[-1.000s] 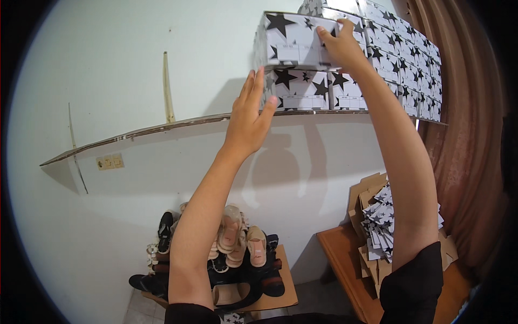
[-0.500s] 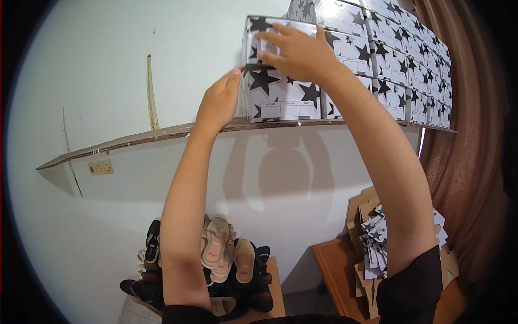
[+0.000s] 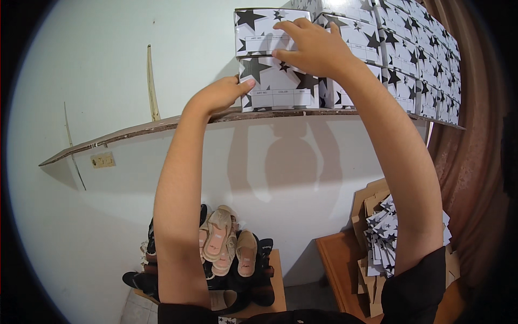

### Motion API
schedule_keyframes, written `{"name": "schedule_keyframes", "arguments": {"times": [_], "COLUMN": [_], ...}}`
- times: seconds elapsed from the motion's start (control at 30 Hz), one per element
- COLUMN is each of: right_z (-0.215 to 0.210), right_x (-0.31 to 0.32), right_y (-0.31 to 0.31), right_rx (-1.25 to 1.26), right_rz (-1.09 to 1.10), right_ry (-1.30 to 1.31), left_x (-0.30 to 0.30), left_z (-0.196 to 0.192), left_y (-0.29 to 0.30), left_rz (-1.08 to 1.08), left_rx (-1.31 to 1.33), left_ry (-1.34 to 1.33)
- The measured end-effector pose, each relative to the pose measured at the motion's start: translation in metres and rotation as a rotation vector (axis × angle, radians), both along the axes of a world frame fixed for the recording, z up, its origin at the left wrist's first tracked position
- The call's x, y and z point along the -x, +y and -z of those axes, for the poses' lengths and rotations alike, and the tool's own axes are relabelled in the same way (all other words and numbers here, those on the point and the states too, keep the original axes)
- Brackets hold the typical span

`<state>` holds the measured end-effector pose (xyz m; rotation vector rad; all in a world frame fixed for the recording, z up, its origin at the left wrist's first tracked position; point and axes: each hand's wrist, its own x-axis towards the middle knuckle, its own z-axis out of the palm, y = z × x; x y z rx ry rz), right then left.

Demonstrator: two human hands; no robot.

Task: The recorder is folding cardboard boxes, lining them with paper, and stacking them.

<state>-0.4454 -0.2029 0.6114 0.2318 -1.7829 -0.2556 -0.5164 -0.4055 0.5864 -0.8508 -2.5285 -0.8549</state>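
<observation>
A long shelf [image 3: 162, 125] on the white wall carries rows of star-printed boxes [image 3: 410, 59]. At their left end, the right hand [image 3: 313, 48] lies spread over the seam between the top box [image 3: 259, 31] and the lower box [image 3: 278, 89]. The left hand [image 3: 216, 96], fingers together, presses that lower box's left edge.

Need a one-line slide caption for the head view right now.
Left hand at the lower star-printed box on the wall shelf; right hand flat on the box above.

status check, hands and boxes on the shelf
Left hand on lower box left end. Right hand flat across top box. Both open. Shelf unobstructed.
</observation>
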Motion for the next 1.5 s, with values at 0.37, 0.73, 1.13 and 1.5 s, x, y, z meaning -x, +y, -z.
{"name": "schedule_keyframes", "arguments": {"times": [0.37,0.73,1.13,1.5], "right_z": [0.001,0.027,0.072,0.219], "right_x": [0.006,0.015,-0.078,-0.209], "right_y": [0.006,0.009,0.038,0.138], "right_rx": [0.067,0.015,-0.017,0.383], "right_rz": [-0.073,0.149,0.118,0.138], "right_ry": [0.044,0.152,0.212,-0.141], "left_x": [0.0,0.022,0.03,0.051], "left_z": [0.003,0.004,0.011,0.008], "left_y": [-0.002,0.005,0.008,-0.017], "left_rz": [0.105,0.2,0.495,-0.003], "left_rx": [-0.042,0.005,-0.265,-0.257], "left_ry": [-0.009,0.041,0.265,0.364]}}
